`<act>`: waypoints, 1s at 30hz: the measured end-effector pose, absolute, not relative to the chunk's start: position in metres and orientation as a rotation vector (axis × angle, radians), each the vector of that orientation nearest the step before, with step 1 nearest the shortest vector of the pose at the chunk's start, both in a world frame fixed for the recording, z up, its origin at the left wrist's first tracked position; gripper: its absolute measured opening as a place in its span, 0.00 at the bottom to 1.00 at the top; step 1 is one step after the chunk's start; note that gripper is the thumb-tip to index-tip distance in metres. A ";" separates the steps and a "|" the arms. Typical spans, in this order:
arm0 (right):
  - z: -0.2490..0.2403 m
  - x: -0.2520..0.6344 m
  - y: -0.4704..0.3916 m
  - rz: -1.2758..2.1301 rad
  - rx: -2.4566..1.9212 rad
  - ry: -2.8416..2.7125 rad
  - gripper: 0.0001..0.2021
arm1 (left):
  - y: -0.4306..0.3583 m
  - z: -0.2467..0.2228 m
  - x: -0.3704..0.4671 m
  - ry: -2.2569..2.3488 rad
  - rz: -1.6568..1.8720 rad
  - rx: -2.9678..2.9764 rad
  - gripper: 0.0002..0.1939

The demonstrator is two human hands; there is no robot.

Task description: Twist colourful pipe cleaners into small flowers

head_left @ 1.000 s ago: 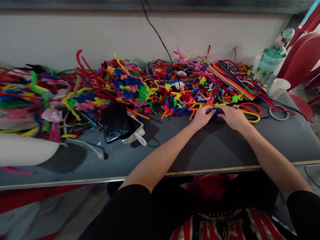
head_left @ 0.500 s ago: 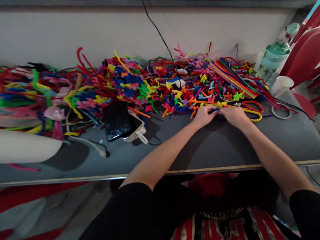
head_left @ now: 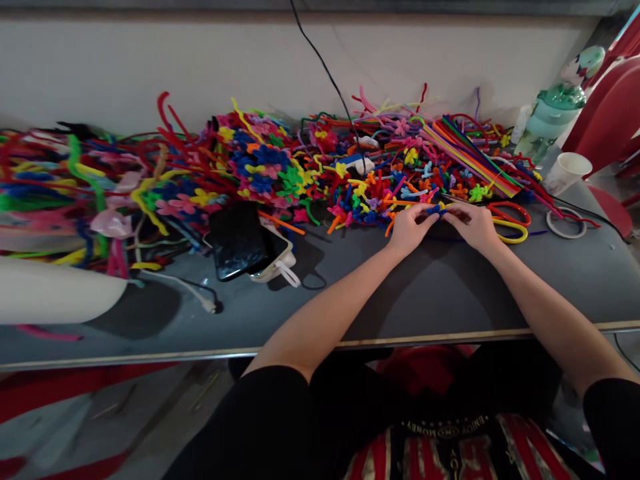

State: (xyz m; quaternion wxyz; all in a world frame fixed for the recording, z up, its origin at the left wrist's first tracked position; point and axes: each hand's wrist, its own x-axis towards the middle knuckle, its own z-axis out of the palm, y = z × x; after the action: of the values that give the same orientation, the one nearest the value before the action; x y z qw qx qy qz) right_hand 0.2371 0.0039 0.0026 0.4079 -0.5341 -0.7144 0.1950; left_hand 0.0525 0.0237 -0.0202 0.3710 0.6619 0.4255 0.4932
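One counter [head_left: 300, 320] is carrying a long heap [head_left: 265, 167] of many-coloured fuzzy stems, too tangled to count, with one paper cup [head_left: 567, 172] standing near its right end. Two hands, left [head_left: 475, 223] and right [head_left: 410, 230], are pinching one small blue fuzzy piece [head_left: 436, 209] between them at the heap's front edge.

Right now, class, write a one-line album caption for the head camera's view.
Left hand and right hand pinch a blue fuzzy piece in front of heaped, colourful pipe cleaners.
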 end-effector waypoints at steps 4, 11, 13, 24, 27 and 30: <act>0.003 0.233 0.004 0.766 -1.279 -1.581 0.15 | 0.022 -0.018 0.053 1.143 1.288 1.719 0.09; 0.003 0.226 0.000 0.968 -1.260 -1.415 0.16 | 0.021 -0.018 0.054 1.168 1.306 1.749 0.09; 0.002 0.225 -0.001 0.932 -1.227 -1.468 0.15 | 0.021 -0.018 0.053 1.160 1.311 1.759 0.08; 0.011 0.218 -0.019 0.203 -1.454 -2.035 0.19 | 0.021 -0.018 0.051 1.165 1.320 1.717 0.08; 0.011 0.210 -0.028 0.205 -1.565 -2.056 0.22 | 0.022 -0.020 0.050 1.151 1.316 1.682 0.07; 0.010 0.201 -0.036 0.217 -1.628 -2.063 0.26 | 0.021 -0.020 0.050 1.144 1.302 1.685 0.07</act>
State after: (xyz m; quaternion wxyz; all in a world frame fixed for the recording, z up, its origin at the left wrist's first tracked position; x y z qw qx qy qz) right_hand 0.2010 -0.0364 0.0101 0.2498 -0.5979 -0.7575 0.0797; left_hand 0.0502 0.0210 -0.0195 0.3544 0.6520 0.4424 0.5035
